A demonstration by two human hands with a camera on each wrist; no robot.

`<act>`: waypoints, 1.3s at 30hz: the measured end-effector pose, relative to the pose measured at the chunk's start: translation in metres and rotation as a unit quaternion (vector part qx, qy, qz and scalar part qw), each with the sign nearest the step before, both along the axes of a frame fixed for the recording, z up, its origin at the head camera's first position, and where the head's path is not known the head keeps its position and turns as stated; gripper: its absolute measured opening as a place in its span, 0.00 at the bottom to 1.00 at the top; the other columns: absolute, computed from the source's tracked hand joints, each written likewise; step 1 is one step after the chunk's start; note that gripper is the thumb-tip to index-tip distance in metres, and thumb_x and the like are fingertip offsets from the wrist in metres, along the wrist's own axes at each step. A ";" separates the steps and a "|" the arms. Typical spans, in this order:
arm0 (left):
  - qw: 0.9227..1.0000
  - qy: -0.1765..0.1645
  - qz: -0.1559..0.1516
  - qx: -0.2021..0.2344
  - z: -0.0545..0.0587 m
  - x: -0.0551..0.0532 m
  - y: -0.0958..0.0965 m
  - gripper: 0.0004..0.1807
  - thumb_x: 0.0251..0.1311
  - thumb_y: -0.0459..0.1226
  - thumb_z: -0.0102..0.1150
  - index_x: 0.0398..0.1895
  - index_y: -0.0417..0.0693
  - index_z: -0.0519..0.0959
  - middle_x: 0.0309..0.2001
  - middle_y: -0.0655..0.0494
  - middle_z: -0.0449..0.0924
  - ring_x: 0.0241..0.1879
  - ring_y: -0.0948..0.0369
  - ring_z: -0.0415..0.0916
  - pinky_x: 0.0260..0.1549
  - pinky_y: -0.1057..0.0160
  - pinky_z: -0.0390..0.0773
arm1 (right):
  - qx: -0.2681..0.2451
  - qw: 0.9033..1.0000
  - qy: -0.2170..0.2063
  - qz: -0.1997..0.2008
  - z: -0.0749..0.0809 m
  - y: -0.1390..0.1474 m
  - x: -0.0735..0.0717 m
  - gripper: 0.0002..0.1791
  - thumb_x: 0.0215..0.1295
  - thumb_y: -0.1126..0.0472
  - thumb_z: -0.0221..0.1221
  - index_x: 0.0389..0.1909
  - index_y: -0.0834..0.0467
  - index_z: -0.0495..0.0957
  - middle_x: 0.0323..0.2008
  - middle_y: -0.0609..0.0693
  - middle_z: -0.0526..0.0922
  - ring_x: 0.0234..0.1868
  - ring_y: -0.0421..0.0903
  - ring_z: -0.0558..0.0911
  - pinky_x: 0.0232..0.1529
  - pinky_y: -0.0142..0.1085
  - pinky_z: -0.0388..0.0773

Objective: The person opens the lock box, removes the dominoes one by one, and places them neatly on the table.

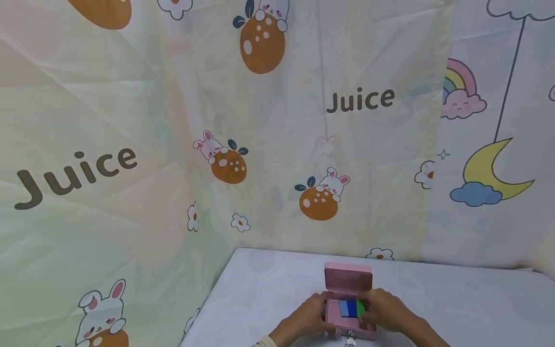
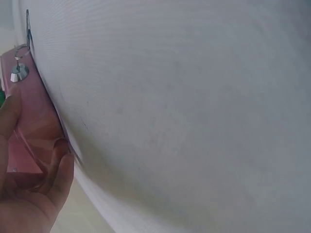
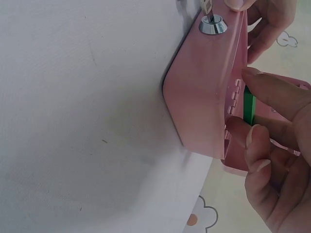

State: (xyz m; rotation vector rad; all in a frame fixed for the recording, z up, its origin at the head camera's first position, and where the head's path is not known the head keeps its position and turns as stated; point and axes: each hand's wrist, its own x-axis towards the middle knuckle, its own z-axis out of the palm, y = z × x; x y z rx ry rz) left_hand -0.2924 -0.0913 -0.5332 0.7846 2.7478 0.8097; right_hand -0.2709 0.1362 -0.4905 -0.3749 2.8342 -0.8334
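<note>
A pink lock box (image 1: 348, 280) stands on the table with its lid raised. Its near wall carries a silver lock (image 3: 213, 25) with a key in it. Inside lie a light blue piece (image 1: 344, 308) and a dark blue piece (image 1: 352, 308), side by side. At their right is a green block (image 3: 249, 106), which my right hand (image 1: 388, 308) pinches between thumb and fingers inside the box. My left hand (image 1: 308, 313) grips the left side of the box, its thumb by the near left corner. Fingers partly hide the green block in the head view.
The box rests on a white-covered table (image 1: 269, 284). Behind and to the left hangs a printed cloth (image 1: 277, 120) with rabbits, oranges and lettering. A key ring (image 2: 22, 51) hangs at the lock, on the near side of the box.
</note>
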 end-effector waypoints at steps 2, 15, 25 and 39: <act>1.000 0.000 0.001 -0.003 0.000 0.001 0.000 0.43 0.49 0.47 0.78 0.69 0.64 0.67 0.44 0.69 0.74 0.38 0.74 0.66 0.40 0.70 0.74 | -0.001 1.000 -0.002 -0.002 0.001 0.000 0.002 0.25 0.48 0.64 0.76 0.50 0.57 0.85 0.26 0.44 0.78 0.31 0.44 0.75 0.35 0.41 0.74; 1.000 0.005 0.006 0.001 0.000 0.000 0.001 0.44 0.48 0.47 0.79 0.70 0.64 0.67 0.44 0.68 0.75 0.37 0.74 0.67 0.38 0.70 0.75 | 0.004 1.000 0.011 -0.009 0.009 0.014 0.008 0.26 0.45 0.58 0.78 0.49 0.55 0.86 0.26 0.42 0.78 0.32 0.43 0.74 0.38 0.42 0.75; 1.000 -0.002 0.013 -0.004 0.001 0.002 0.000 0.44 0.49 0.47 0.78 0.70 0.64 0.66 0.44 0.67 0.74 0.37 0.73 0.66 0.39 0.70 0.75 | 0.002 1.000 -0.002 -0.016 0.013 0.025 0.008 0.28 0.47 0.58 0.77 0.52 0.57 0.84 0.27 0.44 0.78 0.31 0.44 0.73 0.36 0.41 0.75; 1.000 0.003 0.007 -0.007 0.000 0.001 0.000 0.44 0.49 0.46 0.78 0.70 0.63 0.67 0.43 0.67 0.74 0.37 0.73 0.66 0.37 0.71 0.73 | 0.014 1.000 -0.011 -0.020 0.003 0.042 0.003 0.22 0.47 0.59 0.77 0.45 0.60 0.84 0.28 0.46 0.80 0.31 0.45 0.74 0.37 0.40 0.78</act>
